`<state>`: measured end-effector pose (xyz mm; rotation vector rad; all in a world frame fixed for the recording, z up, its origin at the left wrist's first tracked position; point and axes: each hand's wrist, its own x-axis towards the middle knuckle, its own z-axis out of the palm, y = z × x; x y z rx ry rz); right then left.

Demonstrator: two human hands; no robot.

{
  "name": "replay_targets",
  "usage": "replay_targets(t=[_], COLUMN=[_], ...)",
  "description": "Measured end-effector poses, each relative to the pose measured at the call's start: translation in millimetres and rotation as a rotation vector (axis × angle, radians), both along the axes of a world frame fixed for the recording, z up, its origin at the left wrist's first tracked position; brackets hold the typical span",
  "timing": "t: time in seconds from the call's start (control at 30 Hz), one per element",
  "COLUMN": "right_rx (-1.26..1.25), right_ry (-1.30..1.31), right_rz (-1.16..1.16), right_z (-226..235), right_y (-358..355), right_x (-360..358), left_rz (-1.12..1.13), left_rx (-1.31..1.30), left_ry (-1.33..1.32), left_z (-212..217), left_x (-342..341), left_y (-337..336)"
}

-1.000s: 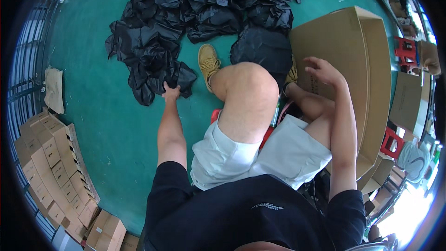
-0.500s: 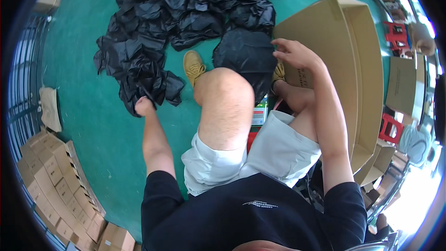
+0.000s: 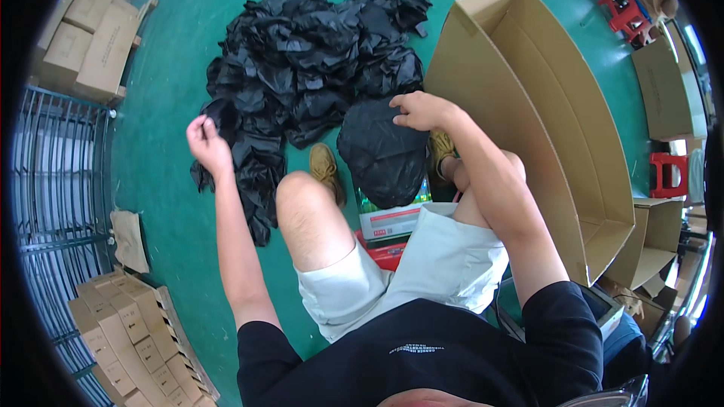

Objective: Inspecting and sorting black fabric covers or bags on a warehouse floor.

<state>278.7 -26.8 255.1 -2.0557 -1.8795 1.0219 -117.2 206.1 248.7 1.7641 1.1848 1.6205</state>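
My left hand (image 3: 210, 146) is at the left edge of a heap of crumpled black sheet pieces (image 3: 302, 53), its fingers curled in and closed. A dark piece of the heap lies right beside the fingertips; whether they pinch it I cannot make out. My right hand (image 3: 424, 111) hovers at the upper right part of a flatter black piece (image 3: 383, 154), fingers loosely stretched and holding nothing. That flatter piece rests over a white carton with a green and red print (image 3: 391, 221), between my legs.
A long open cardboard box (image 3: 483, 98) stands on the right. Stacked cartons (image 3: 132, 332) are at lower left, with more cartons (image 3: 105, 38) at upper left beside a metal rack (image 3: 64, 158). Red stools (image 3: 667, 175) stand at far right. The floor (image 3: 162, 203) is green.
My left hand has risen and moved left from the heap's lower end. My right hand has shifted left and down over the flatter piece. The whole view has shifted.
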Motion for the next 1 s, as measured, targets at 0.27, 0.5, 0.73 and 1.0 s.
replay_targets(t=[0.27,0.5,0.73,1.0], right_rx=[0.839,0.888,0.470,0.258], right_ry=[0.165,0.034,1.036,1.263], right_rz=[-0.415,-0.620,-0.493,-0.756], right_z=[16,23,10,43], right_y=[13,36,60,49], right_x=[-20,-31,-21,-21], left_rz=[-0.554,-0.855,-1.122,-0.979], left_rx=[-0.060,-0.425,-0.663,-0.354], left_ry=[-0.089,-0.203,-0.191,0.263], left_z=[73,59,80,68], left_x=[189,222,216,197], left_y=[-57,-90,-83,-54])
